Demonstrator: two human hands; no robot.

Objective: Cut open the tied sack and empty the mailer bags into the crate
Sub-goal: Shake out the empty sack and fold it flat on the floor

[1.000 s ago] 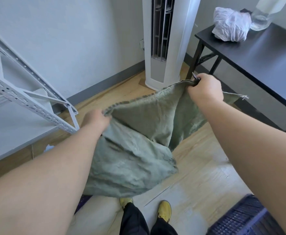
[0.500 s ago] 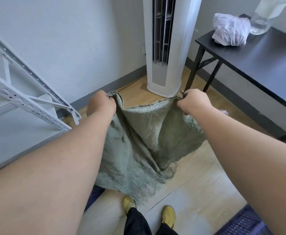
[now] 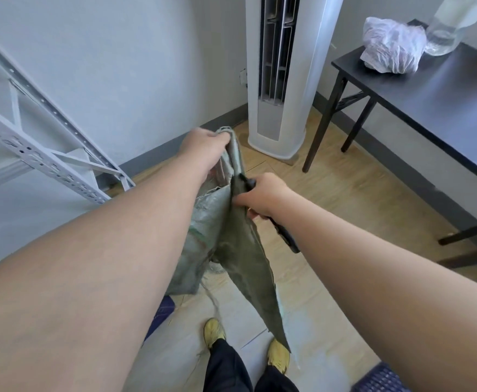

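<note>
Pale wood-look floor (image 3: pixel 327 199) fills the lower middle of the view, with a grey wall behind, a white tower fan (image 3: pixel 285 80) at twelve o'clock, a black tabletop (image 3: pixel 435 91) at two o'clock carrying a wrapped plastic bundle (image 3: pixel 392 49), and a grey metal rack (image 3: pixel 47 154) at nine o'clock.

At the centre hangs the green woven sack (image 3: pixel 240 256), limp and flat, folded lengthwise so that one long panel trails down toward the feet. It looks slack and empty, so the cutting and tipping-out seem to be done; the step in hand reads as gathering or folding the spent sack. The left hand (image 3: pixel 206 148) grips its upper edge at eleven o'clock, fingers curled round the bunched cloth. The right hand (image 3: pixel 262 196), just below and right of it, has its fingers wrapped round a dark handle, probably the cutting tool (image 3: pixel 285 236), which juts out toward four o'clock, while also pinching a fold of the sack. Next, the sack wants setting aside and the blade kept away from the forearm.

Only a dark blue corner of the crate (image 3: pixel 381 379) shows at five o'clock; another blue scrap peeks out under the left forearm at seven o'clock. No mailer bags can be seen, and whether the tool's blade is out cannot be told.
</note>
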